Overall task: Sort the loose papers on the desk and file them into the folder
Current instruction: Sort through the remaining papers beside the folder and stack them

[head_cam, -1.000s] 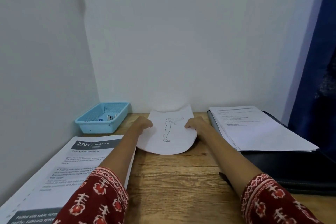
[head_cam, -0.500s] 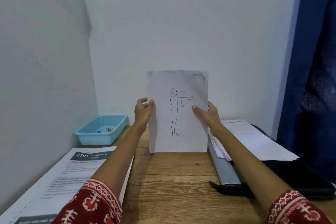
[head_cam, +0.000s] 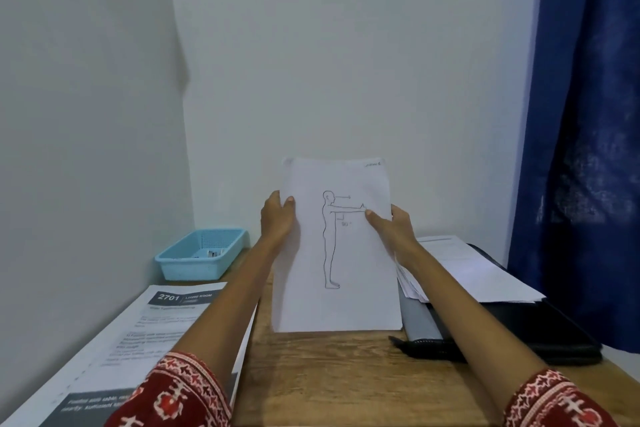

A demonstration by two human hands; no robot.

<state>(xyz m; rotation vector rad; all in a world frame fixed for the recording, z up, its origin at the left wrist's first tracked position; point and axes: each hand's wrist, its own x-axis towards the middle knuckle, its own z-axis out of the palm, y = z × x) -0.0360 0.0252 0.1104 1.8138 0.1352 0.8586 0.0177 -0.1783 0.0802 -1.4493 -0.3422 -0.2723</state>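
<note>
I hold a white sheet (head_cam: 337, 302) with a line drawing of a standing figure upright over the wooden desk (head_cam: 346, 378). My left hand (head_cam: 276, 218) pinches its left edge, thumb on the front. My right hand (head_cam: 394, 224) pinches its right edge the same way. The sheet's bottom edge is level with the desk surface. A black folder (head_cam: 540, 333) lies open at the right with a stack of printed papers (head_cam: 478, 270) on it. More printed pages headed "2701" (head_cam: 138, 340) lie at the left.
A light blue plastic basket (head_cam: 201, 253) with small items stands in the back left corner. White walls close the desk at the back and left. A dark blue curtain (head_cam: 585, 149) hangs at the right.
The sheet lay curled on the desk a second ago; both hands have raised it upright to face me. It has since come slightly nearer and the view has shifted.
</note>
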